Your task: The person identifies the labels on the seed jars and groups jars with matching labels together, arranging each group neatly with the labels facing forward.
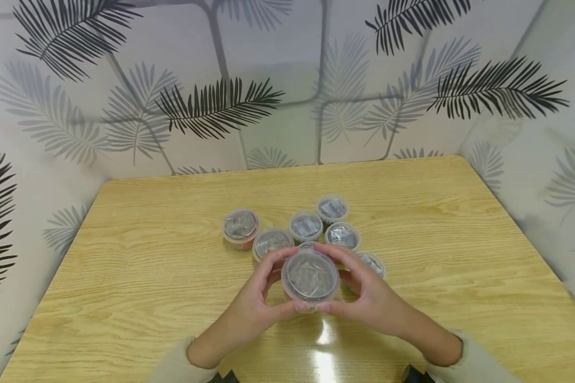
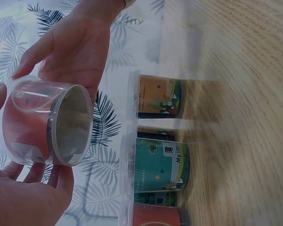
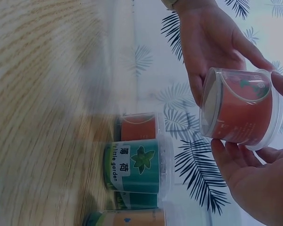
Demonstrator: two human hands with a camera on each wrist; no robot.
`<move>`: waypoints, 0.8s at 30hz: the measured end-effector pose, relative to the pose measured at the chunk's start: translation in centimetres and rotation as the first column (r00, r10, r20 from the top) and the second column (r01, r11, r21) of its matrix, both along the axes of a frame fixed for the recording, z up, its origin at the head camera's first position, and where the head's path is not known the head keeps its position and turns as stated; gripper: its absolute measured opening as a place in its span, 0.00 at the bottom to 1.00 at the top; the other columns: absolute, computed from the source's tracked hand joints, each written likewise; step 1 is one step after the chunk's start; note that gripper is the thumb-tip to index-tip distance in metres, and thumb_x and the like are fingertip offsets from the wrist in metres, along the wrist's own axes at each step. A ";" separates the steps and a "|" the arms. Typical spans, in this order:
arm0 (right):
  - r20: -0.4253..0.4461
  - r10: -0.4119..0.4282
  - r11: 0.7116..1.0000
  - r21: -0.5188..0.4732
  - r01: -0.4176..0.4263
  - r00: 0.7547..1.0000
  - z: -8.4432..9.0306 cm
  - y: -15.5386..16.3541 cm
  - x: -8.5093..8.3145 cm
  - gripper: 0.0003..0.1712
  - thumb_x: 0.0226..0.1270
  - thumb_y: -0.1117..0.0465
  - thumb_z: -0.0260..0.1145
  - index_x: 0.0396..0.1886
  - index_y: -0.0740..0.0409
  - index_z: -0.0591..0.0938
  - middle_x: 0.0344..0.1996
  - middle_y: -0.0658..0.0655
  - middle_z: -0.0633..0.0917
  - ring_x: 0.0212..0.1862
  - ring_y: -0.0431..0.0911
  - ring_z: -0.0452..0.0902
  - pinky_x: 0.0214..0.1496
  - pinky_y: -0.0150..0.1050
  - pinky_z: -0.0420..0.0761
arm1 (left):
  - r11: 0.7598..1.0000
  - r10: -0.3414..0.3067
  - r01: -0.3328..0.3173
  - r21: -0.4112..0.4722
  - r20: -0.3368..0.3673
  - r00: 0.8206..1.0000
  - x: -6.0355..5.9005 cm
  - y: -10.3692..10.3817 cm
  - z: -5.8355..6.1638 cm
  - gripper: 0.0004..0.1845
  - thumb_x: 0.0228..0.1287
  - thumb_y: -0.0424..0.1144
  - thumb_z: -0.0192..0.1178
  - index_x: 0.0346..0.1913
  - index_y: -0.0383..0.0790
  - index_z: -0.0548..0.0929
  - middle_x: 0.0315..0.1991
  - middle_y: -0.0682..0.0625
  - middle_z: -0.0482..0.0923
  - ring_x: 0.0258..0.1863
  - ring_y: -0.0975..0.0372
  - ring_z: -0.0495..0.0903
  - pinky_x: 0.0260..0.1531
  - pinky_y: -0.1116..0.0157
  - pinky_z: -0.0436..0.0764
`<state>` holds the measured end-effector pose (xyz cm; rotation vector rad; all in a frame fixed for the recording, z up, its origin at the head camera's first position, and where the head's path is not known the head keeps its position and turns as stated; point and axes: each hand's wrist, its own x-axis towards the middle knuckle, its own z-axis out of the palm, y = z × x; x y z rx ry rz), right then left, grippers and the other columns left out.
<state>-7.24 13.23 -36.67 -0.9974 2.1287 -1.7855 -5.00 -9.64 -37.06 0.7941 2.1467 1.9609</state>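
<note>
Above the table's near middle, both hands hold one clear plastic tub (image 1: 311,277) with a red label, its lid facing the head camera. My left hand (image 1: 264,302) grips its left side, and my right hand (image 1: 370,297) grips the right. Both thumbs lie at the near rim, fingers curled round the far side. In the left wrist view the held tub (image 2: 30,120) shows a see-through bottom. A green plant design marks its red label (image 3: 245,106) in the right wrist view. Just beyond the hands stands a green-labelled tub (image 3: 137,165).
Several more lidded tubs stand grouped behind the hands, among them one at the left (image 1: 240,226), one at the back (image 1: 332,207) and one partly behind the right hand (image 1: 374,261). An orange-labelled tub (image 2: 155,96) is among them. Leaf-patterned cloth (image 1: 278,106) rises beyond the wooden table (image 1: 148,276).
</note>
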 end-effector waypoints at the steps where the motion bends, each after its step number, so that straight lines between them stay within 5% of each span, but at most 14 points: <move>1: -0.004 -0.005 1.000 0.004 0.005 1.000 0.0 0.0 0.0 0.47 0.51 0.67 0.73 0.70 0.53 0.60 0.64 0.52 0.65 0.63 0.50 0.62 0.62 0.44 0.68 | 1.000 -0.003 0.003 -0.005 -0.001 1.000 0.0 0.0 0.0 0.41 0.53 0.33 0.68 0.68 0.47 0.58 0.64 0.52 0.60 0.62 0.57 0.63 0.63 0.60 0.62; 8: -0.054 -0.026 0.999 0.027 0.027 0.998 0.3 0.8 -0.2 0.47 0.48 0.65 0.75 0.68 0.57 0.63 0.63 0.53 0.67 0.60 0.50 0.65 0.60 0.44 0.70 | 0.999 -0.017 0.016 -0.049 -0.025 1.000 -0.3 -0.3 -0.3 0.39 0.58 0.37 0.65 0.69 0.47 0.56 0.66 0.53 0.58 0.63 0.56 0.62 0.63 0.57 0.62; 13: -0.078 -0.040 0.999 0.015 0.041 0.996 0.7 2.2 -1.0 0.48 0.45 0.70 0.76 0.67 0.57 0.63 0.61 0.53 0.69 0.59 0.49 0.66 0.59 0.41 0.72 | 0.989 0.090 -0.097 -0.114 -0.063 0.994 -1.2 -1.2 -0.1 0.34 0.61 0.36 0.62 0.67 0.49 0.59 0.65 0.52 0.58 0.62 0.53 0.62 0.62 0.57 0.63; 19: -0.074 -0.070 0.997 0.026 0.072 0.995 1.4 5.3 -2.2 0.50 0.44 0.77 0.73 0.69 0.60 0.61 0.63 0.57 0.66 0.61 0.48 0.63 0.60 0.36 0.70 | 0.935 0.234 -0.261 -0.239 -0.134 0.963 -3.2 -3.0 -0.4 0.31 0.62 0.37 0.62 0.66 0.41 0.61 0.63 0.44 0.60 0.60 0.49 0.63 0.61 0.53 0.64; 24: -0.072 -0.081 0.997 -0.008 0.080 0.994 1.4 8.7 -3.2 0.49 0.47 0.82 0.67 0.70 0.64 0.57 0.65 0.61 0.63 0.64 0.47 0.61 0.61 0.31 0.67 | 0.887 0.249 -0.302 -0.350 -0.187 0.950 -4.6 -4.1 -2.6 0.35 0.60 0.44 0.63 0.67 0.39 0.60 0.65 0.46 0.57 0.62 0.52 0.60 0.61 0.51 0.63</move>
